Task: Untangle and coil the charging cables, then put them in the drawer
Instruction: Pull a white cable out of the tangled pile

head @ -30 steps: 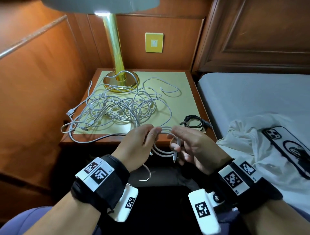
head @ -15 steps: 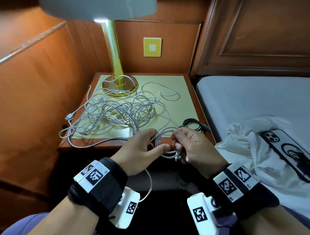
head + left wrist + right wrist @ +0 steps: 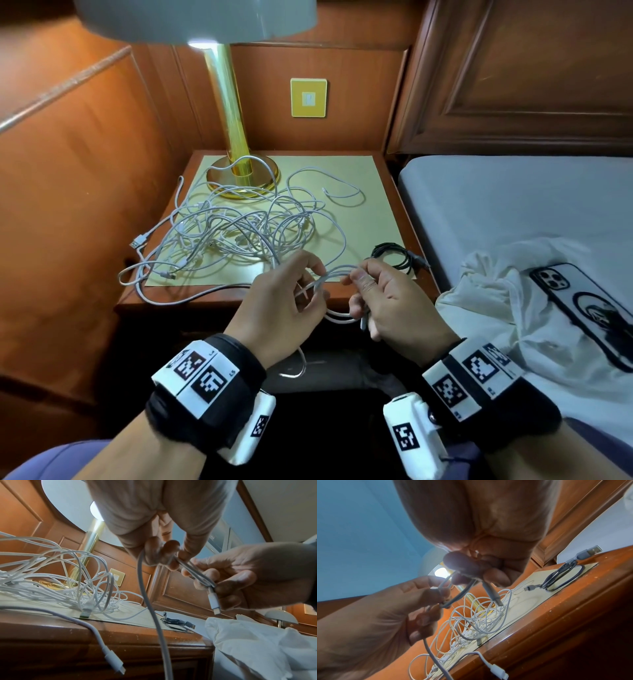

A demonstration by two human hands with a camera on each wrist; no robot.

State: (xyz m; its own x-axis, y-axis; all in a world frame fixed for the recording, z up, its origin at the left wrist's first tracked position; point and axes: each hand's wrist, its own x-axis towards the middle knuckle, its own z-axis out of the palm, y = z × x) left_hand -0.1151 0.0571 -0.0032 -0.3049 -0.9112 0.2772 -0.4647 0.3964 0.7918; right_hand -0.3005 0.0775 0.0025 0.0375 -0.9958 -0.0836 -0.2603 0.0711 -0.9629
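With both grips, left hand (image 3: 284,308) and right hand (image 3: 394,301), pinching one white cable (image 3: 334,274) mid-coil, we judge the task early: one dark cable (image 3: 394,255) lies coiled on the worktop (image 3: 394,205), the white tangle (image 3: 239,229) remains, nothing stowed.

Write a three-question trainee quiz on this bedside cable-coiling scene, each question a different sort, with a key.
1. True or false: both hands grip the same white cable.
2. Which cable already lies coiled on the nightstand? A) the dark cable B) a red cable C) none
3. Fill in: the tangled white cables lie in front of the ___ base.

Key
1. True: left hand and right hand hold its loops.
2. A: dark cable, near the bed-side edge.
3. Lamp.
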